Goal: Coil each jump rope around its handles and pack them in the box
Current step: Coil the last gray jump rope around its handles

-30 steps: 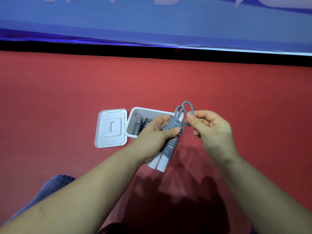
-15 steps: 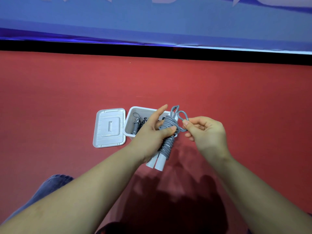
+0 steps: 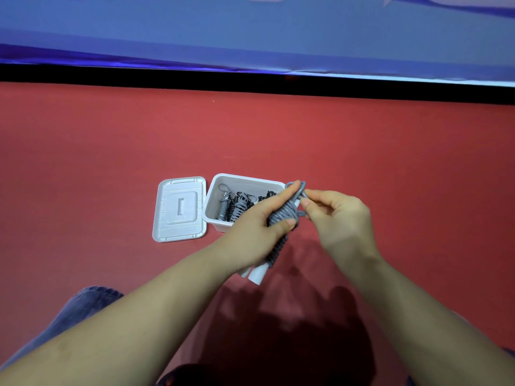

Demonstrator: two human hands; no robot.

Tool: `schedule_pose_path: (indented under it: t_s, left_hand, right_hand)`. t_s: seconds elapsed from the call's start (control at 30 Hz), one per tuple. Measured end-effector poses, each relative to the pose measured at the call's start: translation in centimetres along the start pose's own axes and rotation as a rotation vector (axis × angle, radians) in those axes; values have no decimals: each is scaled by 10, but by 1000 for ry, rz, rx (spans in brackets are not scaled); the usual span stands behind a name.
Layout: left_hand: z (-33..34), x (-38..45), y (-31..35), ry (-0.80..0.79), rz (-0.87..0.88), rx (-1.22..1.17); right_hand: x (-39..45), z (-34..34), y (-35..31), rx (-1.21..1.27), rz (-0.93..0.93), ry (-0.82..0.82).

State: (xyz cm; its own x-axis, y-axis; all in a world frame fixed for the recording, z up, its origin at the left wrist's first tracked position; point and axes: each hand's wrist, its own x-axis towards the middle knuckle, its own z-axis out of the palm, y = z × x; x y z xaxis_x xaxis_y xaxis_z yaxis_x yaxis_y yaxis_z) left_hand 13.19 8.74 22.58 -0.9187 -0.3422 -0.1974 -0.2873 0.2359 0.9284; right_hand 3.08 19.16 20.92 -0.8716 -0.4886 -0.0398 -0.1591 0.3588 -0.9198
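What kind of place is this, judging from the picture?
Probably a sports or activity room, though I cannot be sure. The person works low over a plain red floor, a blue banner runs along the far edge, and a white box holds coiled jump ropes.

Lid (image 3: pixel 179 209) left of box (image 3: pixel 245 179) — coiled ropes (image 3: pixel 232 208) inside box.

Both forearms are bare, with no sleeves seen. The left hand (image 3: pixel 259 227) and right hand (image 3: pixel 338 218) are ungloved. Blue denim (image 3: pixel 80 307) is worn on the leg.
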Motion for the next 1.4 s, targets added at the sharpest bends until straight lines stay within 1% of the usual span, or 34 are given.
schedule_pose_path:
  t_s: [0.17, 0.27, 0.37, 0.43, 0.47, 0.53, 0.57, 0.7, 0.77, 0.9, 1.0, 1.07, 1.17, 1.3, 1.33, 1.4]
  left_hand:
    - [0, 1, -6, -3, -51, 91]
    - [2, 1, -10, 4, -50, 148]
    - [-3, 1, -10, 30, -31, 270]
    - [-5, 1, -9, 43, -7, 377]
    - [-6, 1, -9, 47, 7, 422]
    - [-4, 1, -9, 41, 23, 476]
    - [-2, 2, -10, 33, 23, 489]
    - [7, 0, -11, 64, 15, 465]
    - [13, -3, -7, 97, 15, 451]
    - [25, -8, 11, 212, 60, 439]
    - [37, -20, 27, 317, 123, 410]
    - [48, -36, 33, 356, 162, 428]
    - [59, -68, 40, 367, 231, 447]
    - [51, -102, 59, 402, 286, 446]
    - [47, -110, 65, 391, 283, 404]
    - [39, -121, 76, 365, 219, 223]
  right_hand:
    - [3, -1, -6, 209, 53, 41]
    - [5, -3, -6, 183, 61, -8]
    - [9, -4, -6, 160, 94, -94]
    - [10, -5, -7, 110, 92, -153]
    - [9, -6, -7, 47, 55, -165]
    - [9, -6, -5, -142, -49, -133]
    - [9, -6, -4, -217, -72, -102]
    - [7, -9, -2, -324, -128, -64]
    - [3, -11, -4, -330, -163, -25]
    - [-13, -23, -27, -153, -207, 139]
    - [-31, -38, -46, -39, -253, 218]
    - [-48, -53, -52, -20, -273, 234]
    - [-73, -73, -61, -28, -295, 254]
    - [-103, -87, -88, 81, -319, 245]
    - [-110, -89, -97, 99, -329, 223]
    - [-123, -92, -118, 115, -368, 161]
